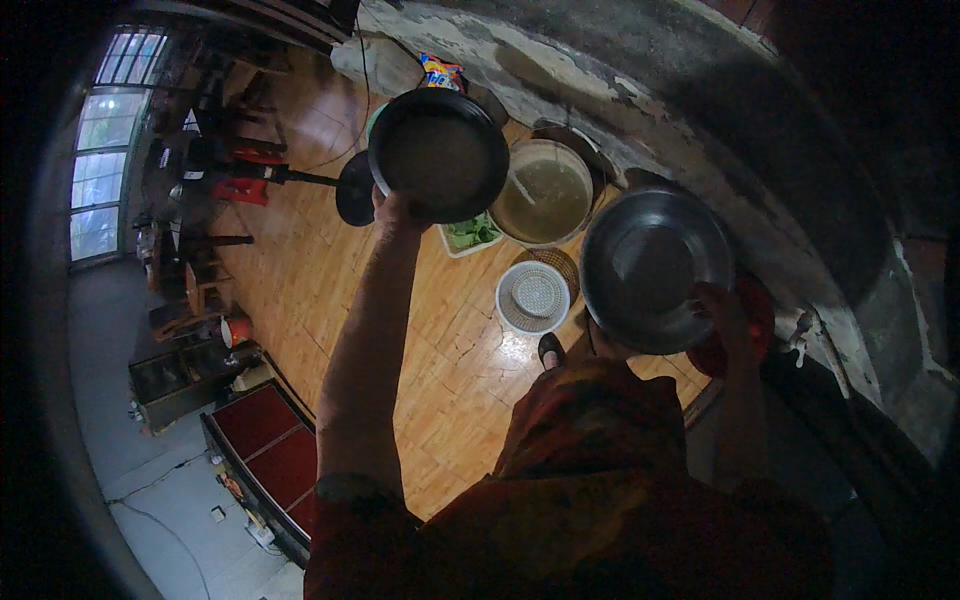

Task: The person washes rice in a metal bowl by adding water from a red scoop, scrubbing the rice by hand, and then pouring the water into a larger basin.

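My left hand (397,212) grips the near rim of a dark round pan (441,154), held up above the floor at the upper middle. On the right, my right hand (716,304) is at the right side of a wide metal basin (652,270), its fingers over the rim and inner wall. Between the two vessels stands a large tub of cloudy liquid (541,193) with a pale stick-like thing in it. A white perforated basket (532,298) sits on the floor below the tub. Leafy greens (471,231) lie in a pale tray partly hidden behind the pan.
A worn plastered wall (585,82) curves along the upper right. Near it are a detergent bag (441,73) and a red container (750,330). A stand fan (354,187) is left of the pan. Wooden stools, a red-topped cabinet (270,442) and cords lie to the left.
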